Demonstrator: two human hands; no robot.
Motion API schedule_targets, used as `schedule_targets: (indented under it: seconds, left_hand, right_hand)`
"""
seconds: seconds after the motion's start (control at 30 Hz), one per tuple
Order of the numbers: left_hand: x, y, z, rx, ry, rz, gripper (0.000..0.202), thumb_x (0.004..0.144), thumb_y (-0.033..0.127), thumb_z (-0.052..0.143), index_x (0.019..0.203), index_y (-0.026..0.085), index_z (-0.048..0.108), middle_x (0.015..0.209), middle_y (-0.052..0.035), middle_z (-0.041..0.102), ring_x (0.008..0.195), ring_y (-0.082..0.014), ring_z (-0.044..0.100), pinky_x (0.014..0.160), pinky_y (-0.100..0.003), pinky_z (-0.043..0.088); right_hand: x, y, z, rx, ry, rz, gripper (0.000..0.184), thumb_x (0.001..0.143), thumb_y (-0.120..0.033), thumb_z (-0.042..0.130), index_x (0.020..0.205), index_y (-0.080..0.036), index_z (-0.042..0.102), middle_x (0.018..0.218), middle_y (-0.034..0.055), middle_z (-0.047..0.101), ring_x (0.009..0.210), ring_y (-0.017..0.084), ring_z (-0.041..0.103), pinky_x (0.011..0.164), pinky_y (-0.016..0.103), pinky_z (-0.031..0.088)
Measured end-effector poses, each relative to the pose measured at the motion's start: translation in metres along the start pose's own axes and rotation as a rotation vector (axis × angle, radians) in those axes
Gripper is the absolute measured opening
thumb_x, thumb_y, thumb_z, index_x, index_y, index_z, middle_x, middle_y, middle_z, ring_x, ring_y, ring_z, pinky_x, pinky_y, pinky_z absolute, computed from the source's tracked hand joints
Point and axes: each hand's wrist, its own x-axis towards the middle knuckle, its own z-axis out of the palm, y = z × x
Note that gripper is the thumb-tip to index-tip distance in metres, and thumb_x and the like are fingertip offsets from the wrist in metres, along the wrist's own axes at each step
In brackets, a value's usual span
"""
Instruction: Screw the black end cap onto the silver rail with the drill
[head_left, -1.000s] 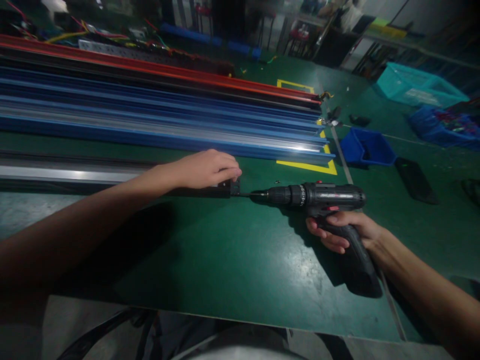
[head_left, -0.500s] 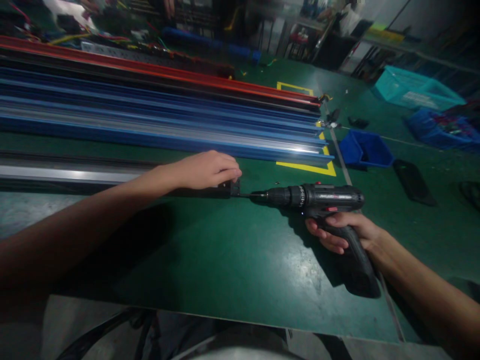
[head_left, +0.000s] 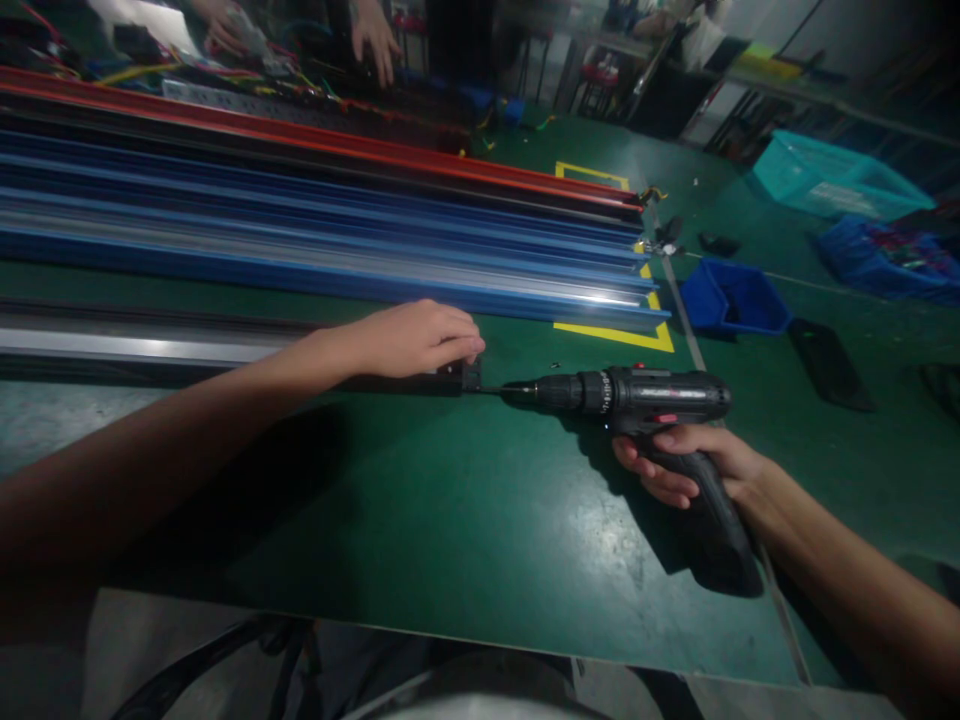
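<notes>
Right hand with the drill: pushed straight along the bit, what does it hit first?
The black end piece on the rail; the bit tip looks already against it, under the left hand. Drill, right hand.

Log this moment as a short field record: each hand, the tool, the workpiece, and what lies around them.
left hand: pressed on the end of the dark rail, fingers at its end cap
right hand: gripping the cordless drill
drill bit: horizontal, tip at the end cap
surface: green bench
behind: stacked blue and red rails
right side: blue bin, teal crate
far edge: another person's hand
</notes>
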Motion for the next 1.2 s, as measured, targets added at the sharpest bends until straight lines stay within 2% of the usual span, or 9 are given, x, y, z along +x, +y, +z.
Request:
schedule_targets:
  seconds: [0.6, 0.93, 1.2]
  left_hand:
    - [0.0005, -0.0012, 0.0013, -0.005, 0.004, -0.003, 0.045, 0.107, 0.045, 0.039, 0.096, 0.019, 0.074, 0.094, -0.0029, 0.073, 0.086, -0.0150, 0.065, 0.082, -0.026, 0.043]
    - [0.0002, 0.0006, 0.0001, -0.003, 0.003, -0.012, 0.045, 0.107, 0.045, 0.038, 0.095, 0.020, 0.074, 0.093, -0.0032, 0.073, 0.084, -0.0152, 0.066, 0.080, -0.026, 0.043]
    - [0.0001, 0.0028, -0.0005, -0.004, 0.004, -0.021, 0.043, 0.107, 0.044, 0.039, 0.095, 0.019, 0.073, 0.095, -0.0032, 0.073, 0.086, -0.0151, 0.065, 0.081, -0.026, 0.042]
  right_hand:
    - [0.0017, -0.0025, 0.0028, -0.006, -0.001, 0.008, 0.031, 0.094, -0.025, 0.066, 0.112, -0.002, 0.075, 0.089, 0.0075, 0.067, 0.048, 0.003, 0.051, 0.056, 0.019, 0.058]
    - [0.0044, -0.0022, 0.0056, -0.033, -0.014, -0.008, 0.032, 0.094, -0.027, 0.065, 0.112, -0.004, 0.075, 0.089, 0.0085, 0.068, 0.047, 0.004, 0.047, 0.055, 0.018, 0.057]
    - [0.0064, -0.0040, 0.0099, -0.070, -0.026, -0.018, 0.036, 0.094, -0.031, 0.064, 0.117, -0.004, 0.075, 0.098, 0.0141, 0.073, 0.049, 0.005, 0.047, 0.054, 0.018, 0.056]
